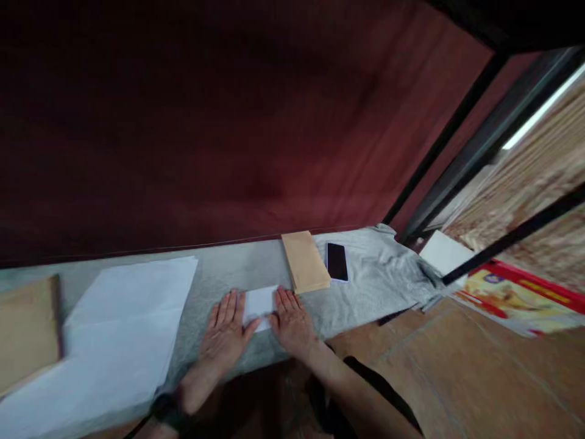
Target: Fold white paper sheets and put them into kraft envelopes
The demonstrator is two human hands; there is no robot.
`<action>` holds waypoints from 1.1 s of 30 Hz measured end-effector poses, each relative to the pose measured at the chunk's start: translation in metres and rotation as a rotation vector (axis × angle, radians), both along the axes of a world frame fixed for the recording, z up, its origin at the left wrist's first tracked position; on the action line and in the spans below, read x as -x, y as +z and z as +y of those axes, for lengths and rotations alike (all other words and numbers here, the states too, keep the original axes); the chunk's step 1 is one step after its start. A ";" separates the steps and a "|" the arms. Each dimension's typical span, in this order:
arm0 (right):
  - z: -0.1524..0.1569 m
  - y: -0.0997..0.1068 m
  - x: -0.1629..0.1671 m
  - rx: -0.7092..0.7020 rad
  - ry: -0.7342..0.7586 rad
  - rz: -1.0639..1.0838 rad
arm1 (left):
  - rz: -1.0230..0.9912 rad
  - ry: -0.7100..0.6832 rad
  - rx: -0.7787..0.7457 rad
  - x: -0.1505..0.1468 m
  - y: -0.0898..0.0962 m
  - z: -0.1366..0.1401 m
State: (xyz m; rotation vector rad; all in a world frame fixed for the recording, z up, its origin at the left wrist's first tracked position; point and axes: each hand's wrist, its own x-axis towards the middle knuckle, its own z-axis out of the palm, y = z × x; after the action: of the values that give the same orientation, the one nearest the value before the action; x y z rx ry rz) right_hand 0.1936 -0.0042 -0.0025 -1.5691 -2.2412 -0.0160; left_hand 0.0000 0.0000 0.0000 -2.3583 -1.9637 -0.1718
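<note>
A small white piece of paper [260, 303], seemingly folded, lies on the grey cloth-covered surface [237, 259]. My left hand [225, 332] rests flat along its left side, fingers stretched out and thumb reaching across its near edge. On the right side, my right hand [293, 323] lies flat too, its fingertips beside the paper's upper right corner. Both palms face down, and neither hand grasps anything. Just beyond my right fingertips sits a stack of brown envelopes [306, 262]. The hands cover the paper's two side edges.
Large white sheets [132, 317] are spread at the left, with a brown cardboard piece [27, 329] over them. A phone [337, 262] lies right of the envelopes. A dark red panel [228, 152] rises behind. Dark metal bars and a colourful box [516, 299] are at the right.
</note>
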 end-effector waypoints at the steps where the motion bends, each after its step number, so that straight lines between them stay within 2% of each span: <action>1: 0.000 0.001 0.000 0.004 -0.014 -0.003 | -0.008 0.016 -0.004 0.002 -0.001 -0.001; 6: 0.001 0.012 0.007 0.032 -0.022 -0.018 | -0.028 0.070 -0.010 0.008 -0.002 -0.004; 12: -0.002 0.010 0.027 0.004 0.124 -0.017 | -0.024 0.089 -0.009 0.006 -0.001 -0.005; 21: 0.004 -0.010 0.023 -0.138 0.024 0.018 | -0.039 0.106 -0.035 0.021 -0.003 -0.008; 28: 0.005 -0.011 0.020 -0.094 0.013 0.005 | -0.043 0.098 -0.041 0.024 -0.001 -0.010; 33: 0.006 -0.012 0.017 -0.047 0.013 -0.010 | -0.091 0.077 -0.139 0.022 0.000 -0.008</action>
State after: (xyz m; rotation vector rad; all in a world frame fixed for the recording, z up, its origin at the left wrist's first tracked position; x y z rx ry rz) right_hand 0.1761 0.0015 -0.0142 -1.5339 -2.2418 -0.0721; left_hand -0.0223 -0.0081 0.0004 -2.2220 -2.0068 -0.4038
